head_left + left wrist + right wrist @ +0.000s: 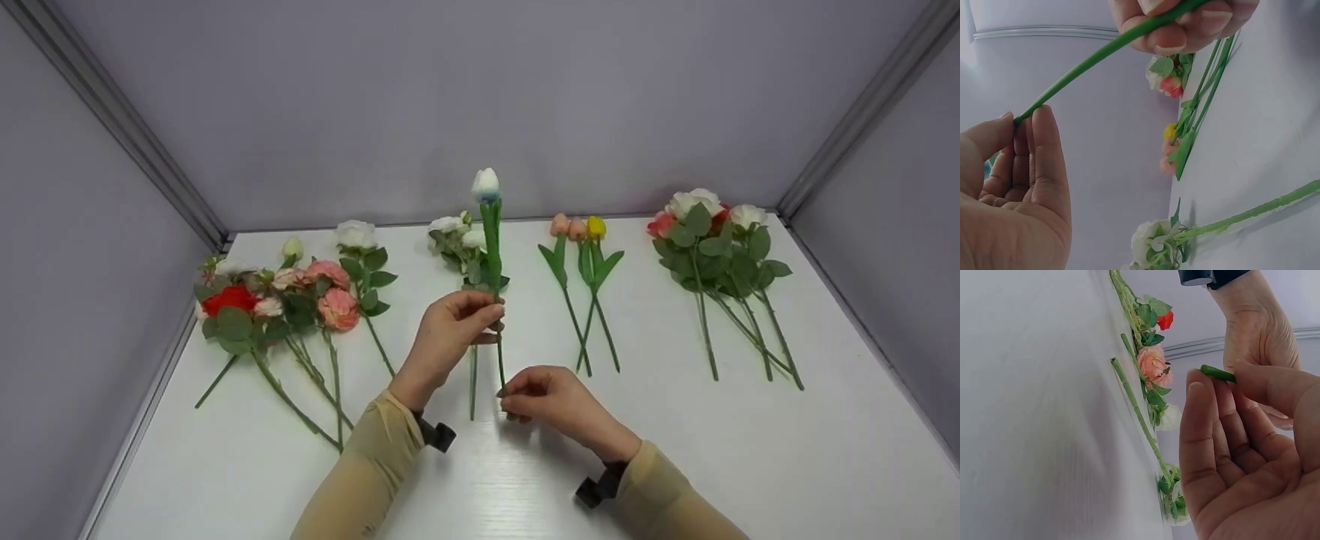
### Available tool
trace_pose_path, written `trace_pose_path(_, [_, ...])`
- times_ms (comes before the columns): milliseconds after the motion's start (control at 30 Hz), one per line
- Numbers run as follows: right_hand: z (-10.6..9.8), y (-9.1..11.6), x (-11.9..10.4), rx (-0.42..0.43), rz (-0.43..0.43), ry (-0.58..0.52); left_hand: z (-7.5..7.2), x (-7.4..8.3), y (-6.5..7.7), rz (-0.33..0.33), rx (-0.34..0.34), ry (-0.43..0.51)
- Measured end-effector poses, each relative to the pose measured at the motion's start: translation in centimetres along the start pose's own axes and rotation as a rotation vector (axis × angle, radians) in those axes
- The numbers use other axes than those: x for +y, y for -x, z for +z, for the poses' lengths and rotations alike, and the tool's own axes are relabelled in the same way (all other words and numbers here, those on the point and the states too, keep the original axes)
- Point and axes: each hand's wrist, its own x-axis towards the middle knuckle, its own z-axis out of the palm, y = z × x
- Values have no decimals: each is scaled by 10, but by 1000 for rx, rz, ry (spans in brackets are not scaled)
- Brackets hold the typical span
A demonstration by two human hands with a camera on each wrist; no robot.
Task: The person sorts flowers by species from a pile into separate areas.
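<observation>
A white tulip with a bluish base [487, 186] stands upright in front of me, off the table. My left hand [446, 334] pinches its green stem below the leaves, between thumb and fingers. Lower down, my right hand [555, 401] pinches the same stem close to its cut end. The left wrist view has the stem [1084, 64] running from one hand to the other; the bloom is mostly hidden there. In the right wrist view the stem tip [1216, 373] pokes out between thumb and fingertips. Behind the tulip lie white flowers [448, 224], partly covered by it and my left hand.
On the white table [750, 457], mixed roses and pink flowers [337, 307] lie at left. Pink and yellow tulips [596, 227] lie right of centre, and a group of white and red roses [694, 204] at far right. Grey panels [480, 90] enclose the back and sides.
</observation>
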Motion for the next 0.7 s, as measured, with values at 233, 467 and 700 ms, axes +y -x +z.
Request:
trace_pose_path(233, [4, 0, 1, 39, -42, -40, 2, -3, 0, -4, 7, -14])
trace_pose_path(467, [5, 0, 0, 118, -42, -119, 6, -7, -1, 1, 14, -20])
trace_pose_path(700, [4, 1, 3, 219, -49, -216, 13, -9, -4, -26, 18, -38])
